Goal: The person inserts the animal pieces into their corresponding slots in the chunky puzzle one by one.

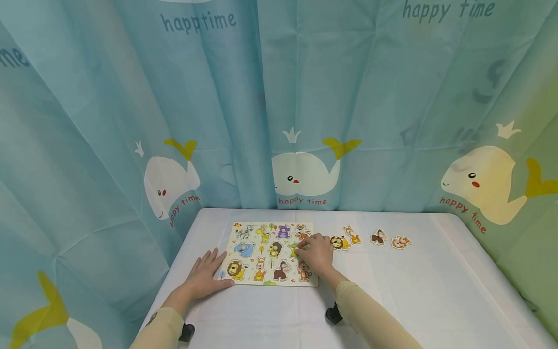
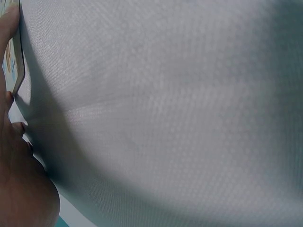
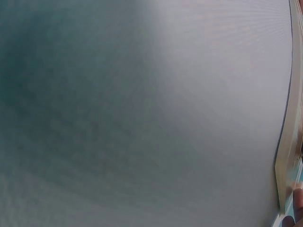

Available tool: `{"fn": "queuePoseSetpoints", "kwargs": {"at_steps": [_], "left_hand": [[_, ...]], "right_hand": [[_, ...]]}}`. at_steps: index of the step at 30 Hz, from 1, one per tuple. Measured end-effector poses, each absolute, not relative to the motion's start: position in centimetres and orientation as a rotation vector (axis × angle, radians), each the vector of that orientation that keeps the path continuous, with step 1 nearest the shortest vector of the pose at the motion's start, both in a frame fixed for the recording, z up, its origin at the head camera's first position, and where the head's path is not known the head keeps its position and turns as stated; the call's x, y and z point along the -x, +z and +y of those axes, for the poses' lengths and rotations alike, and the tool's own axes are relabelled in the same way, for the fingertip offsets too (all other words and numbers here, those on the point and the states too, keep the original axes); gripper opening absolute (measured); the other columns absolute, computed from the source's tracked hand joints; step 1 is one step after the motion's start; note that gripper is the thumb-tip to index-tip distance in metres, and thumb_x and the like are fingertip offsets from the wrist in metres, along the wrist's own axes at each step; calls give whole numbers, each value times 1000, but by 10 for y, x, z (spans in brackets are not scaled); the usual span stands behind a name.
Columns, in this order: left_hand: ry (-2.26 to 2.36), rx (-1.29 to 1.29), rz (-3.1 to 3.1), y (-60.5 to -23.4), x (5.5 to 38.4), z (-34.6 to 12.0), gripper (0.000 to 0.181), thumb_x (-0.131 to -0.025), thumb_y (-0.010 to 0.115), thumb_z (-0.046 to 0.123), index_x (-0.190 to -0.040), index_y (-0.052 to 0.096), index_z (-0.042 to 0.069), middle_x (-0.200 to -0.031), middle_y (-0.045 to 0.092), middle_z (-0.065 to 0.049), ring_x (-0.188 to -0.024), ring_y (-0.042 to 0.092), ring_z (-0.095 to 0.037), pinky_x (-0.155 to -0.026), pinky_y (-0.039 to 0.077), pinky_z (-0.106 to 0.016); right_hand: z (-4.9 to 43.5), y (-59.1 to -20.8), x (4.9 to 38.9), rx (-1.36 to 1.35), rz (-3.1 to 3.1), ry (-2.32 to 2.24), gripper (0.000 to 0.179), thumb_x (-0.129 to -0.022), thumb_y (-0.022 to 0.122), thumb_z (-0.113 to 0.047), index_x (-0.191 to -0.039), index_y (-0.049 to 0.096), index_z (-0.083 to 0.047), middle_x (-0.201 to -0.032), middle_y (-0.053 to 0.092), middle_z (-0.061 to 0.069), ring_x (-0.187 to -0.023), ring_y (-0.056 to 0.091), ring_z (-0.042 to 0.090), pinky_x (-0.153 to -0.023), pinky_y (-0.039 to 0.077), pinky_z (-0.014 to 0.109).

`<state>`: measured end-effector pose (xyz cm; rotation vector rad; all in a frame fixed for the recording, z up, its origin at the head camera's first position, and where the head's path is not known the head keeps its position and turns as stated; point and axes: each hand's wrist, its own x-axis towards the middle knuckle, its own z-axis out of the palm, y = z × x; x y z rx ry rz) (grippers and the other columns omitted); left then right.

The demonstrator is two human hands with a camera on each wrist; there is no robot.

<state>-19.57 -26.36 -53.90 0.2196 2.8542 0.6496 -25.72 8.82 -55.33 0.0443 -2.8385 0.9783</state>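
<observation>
Largest, the light-blue curtain [image 1: 305,82] round the surface. Grey-blue print top R reads "happy time"; top L a fold eats the "y" ("happ time"); far L only "me" shows. Three white whales [image 1: 305,174] each w/ red "happy time" below. Surface [image 1: 436,295]: white.

Puzzle board [image 1: 250,278] lies flat on surface, L of centre, w/ rows of cartoon animals: zebra, giraffe, purple one, orange striped one up top; blue elephant, hedgehog, green animal mid; lion, kangaroo, dark-brown ape, brown monkey btm.

Hands: L hand [image 1: 205,276] relaxed, fingers spread, resting at board's L edge, thumb on btm L corner. R hand [image 1: 317,252] over board's R edge, fingertips together at the green piece [image 1: 294,249]; can't tell if pinching or just touching it.

Loose pcs on surface, R of board: lion piece [image 1: 337,243], just beside R hand; kangaroo piece [image 1: 352,235] next to it; ape piece [image 1: 379,237] and orange-and-white piece [image 1: 400,242] further R.
</observation>
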Motion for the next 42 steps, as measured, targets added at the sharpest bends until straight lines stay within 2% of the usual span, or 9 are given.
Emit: {"fn": "queuePoseSetpoints", "kwargs": {"at_steps": [13, 18, 23, 31, 38, 42], "left_hand": [[655, -247, 2859, -539, 197, -264, 105, -82, 74, 65, -160, 34, 7, -166, 20, -25, -153, 9, -47, -123, 5, -63], [657, -249, 2859, -539, 196, -264, 105, -82, 75, 63, -160, 34, 6, -166, 20, -25, -153, 10, -48, -123, 5, -63], [656, -254, 2857, -540, 197, -264, 105, -82, 75, 64, -160, 34, 6, -166, 20, -26, -153, 10, -48, -123, 5, -64], [645, -235, 2857, -542, 197, -265, 106, -81, 75, 65, -160, 33, 7, -167, 19, -24, -154, 9, -47, -123, 4, -63], [652, -235, 2858, -541, 196, -265, 106, -81, 76, 64, -160, 34, 7, -166, 20, -25, -153, 9, -47, -123, 5, -63], [652, -237, 2857, -540, 196, -265, 106, -81, 75, 64, -160, 34, 7, -166, 20, -25, -153, 9, -47, -123, 5, -63]], "right_hand": [[90, -554, 258, -63, -2858, 979, 13, -82, 85, -31, -81, 76, -22, -110, 62, 8, -114, 49, 36, -102, 38, 59], [96, -554, 261, -124, -2878, 1008, 14, -85, 82, -34, -91, 80, -22, -115, 63, 9, -121, 46, 38, -106, 36, 58], [112, -549, 262, -175, -2851, 1063, 22, -87, 80, -30, -105, 81, -18, -118, 67, 11, -123, 47, 40, -105, 38, 57], [142, -542, 265, -140, -2812, 1078, 21, -88, 80, -25, -106, 81, -14, -119, 67, 13, -125, 46, 41, -105, 38, 59], [164, -537, 267, -175, -2798, 1058, 25, -87, 80, -21, -110, 80, -11, -118, 68, 14, -117, 51, 37, -102, 39, 54], [175, -536, 268, -150, -2803, 1062, 25, -88, 80, -21, -111, 79, -11, -120, 68, 15, -124, 47, 41, -107, 37, 57]]}}
